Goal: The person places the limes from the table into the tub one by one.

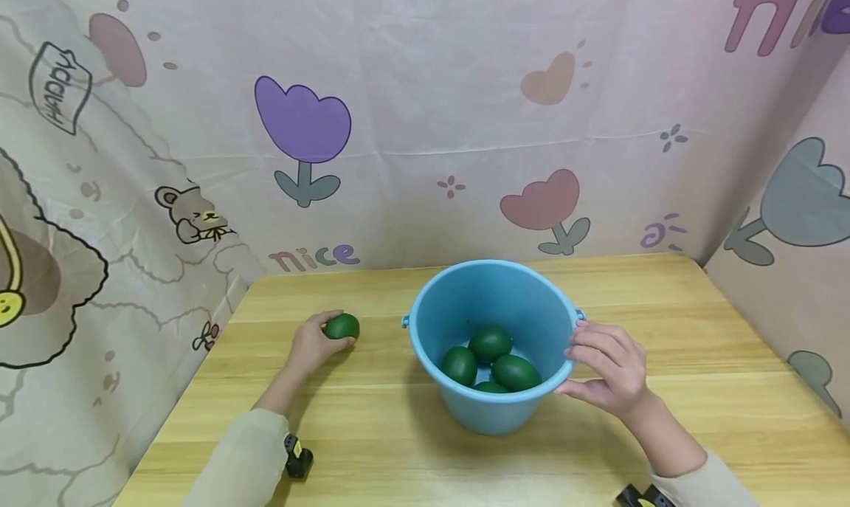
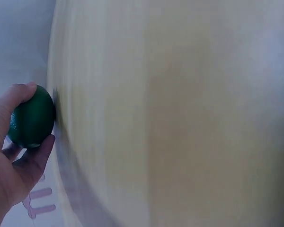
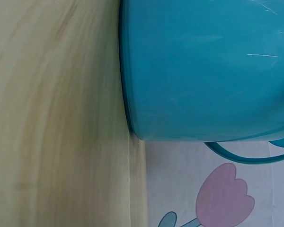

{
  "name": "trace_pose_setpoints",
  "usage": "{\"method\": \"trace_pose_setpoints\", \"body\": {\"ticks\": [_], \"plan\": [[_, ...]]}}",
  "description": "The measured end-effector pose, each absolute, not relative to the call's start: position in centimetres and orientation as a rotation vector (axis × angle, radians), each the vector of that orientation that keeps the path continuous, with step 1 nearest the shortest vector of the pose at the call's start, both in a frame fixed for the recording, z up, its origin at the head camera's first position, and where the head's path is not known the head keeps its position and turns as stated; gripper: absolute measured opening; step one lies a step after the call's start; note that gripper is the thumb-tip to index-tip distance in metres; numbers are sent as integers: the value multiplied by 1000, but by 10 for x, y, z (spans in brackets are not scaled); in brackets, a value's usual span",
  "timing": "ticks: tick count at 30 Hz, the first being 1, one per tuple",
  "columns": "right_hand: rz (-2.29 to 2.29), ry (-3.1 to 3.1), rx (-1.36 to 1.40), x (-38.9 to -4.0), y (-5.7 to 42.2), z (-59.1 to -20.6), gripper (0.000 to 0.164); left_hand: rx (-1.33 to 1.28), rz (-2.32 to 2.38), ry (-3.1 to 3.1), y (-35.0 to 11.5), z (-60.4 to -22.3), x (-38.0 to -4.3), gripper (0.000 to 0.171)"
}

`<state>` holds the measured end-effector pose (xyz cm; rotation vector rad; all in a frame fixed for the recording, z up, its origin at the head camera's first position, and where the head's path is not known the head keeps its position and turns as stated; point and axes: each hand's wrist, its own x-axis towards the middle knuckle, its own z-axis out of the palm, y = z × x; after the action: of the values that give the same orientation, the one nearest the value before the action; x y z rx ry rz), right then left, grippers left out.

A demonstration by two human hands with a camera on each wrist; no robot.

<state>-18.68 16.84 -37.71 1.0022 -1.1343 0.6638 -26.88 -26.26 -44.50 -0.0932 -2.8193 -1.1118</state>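
In the head view my left hand (image 1: 313, 345) holds a dark green oval fruit (image 1: 342, 326) between thumb and fingers, at the table's left side. The left wrist view shows the same fruit (image 2: 34, 118) in the left hand (image 2: 12, 156), low over the wood. A light blue bucket (image 1: 432, 367) stands upright on the table between my hands, with several similar green fruits (image 1: 490, 343) on its bottom. At the bucket's right rim, beside the handle lug, my right hand (image 1: 614, 367) grips the edge. Only the bucket's outer wall (image 3: 203, 71) shows in the right wrist view; the hand is out of that frame.
The wooden table (image 1: 372, 448) reaches back to a patterned cloth wall (image 1: 412, 123), with more cloth on both sides. A blue handle (image 3: 246, 158) hangs at the bucket's far side. Small black devices (image 1: 298, 459) sit at both sleeves.
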Motion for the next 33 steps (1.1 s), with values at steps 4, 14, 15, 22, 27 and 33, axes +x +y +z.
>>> {"method": "trace_pose_setpoints", "body": {"ticks": [4,14,15,22,27,33], "plan": [[660,-1136,1000,-187,169,-377,53,-150,-1095,-2807,-253,-446,-264,63],[652,-1137,1000,-187,170,-377,53,-166,-1157,-2835,-241,-446,-260,63],[652,-1137,1001,-187,171,-377,53,-165,-1169,-2840,-240,-446,-259,63],[650,-1145,1002,-188,171,-378,53,-189,-1213,-2855,-240,-445,-255,64],[646,-1150,1003,-185,168,-374,53,-225,-1227,-2871,-242,-444,-253,63],[638,-1153,997,-182,166,-369,53,-304,-1260,-2905,-246,-441,-252,62]]}}
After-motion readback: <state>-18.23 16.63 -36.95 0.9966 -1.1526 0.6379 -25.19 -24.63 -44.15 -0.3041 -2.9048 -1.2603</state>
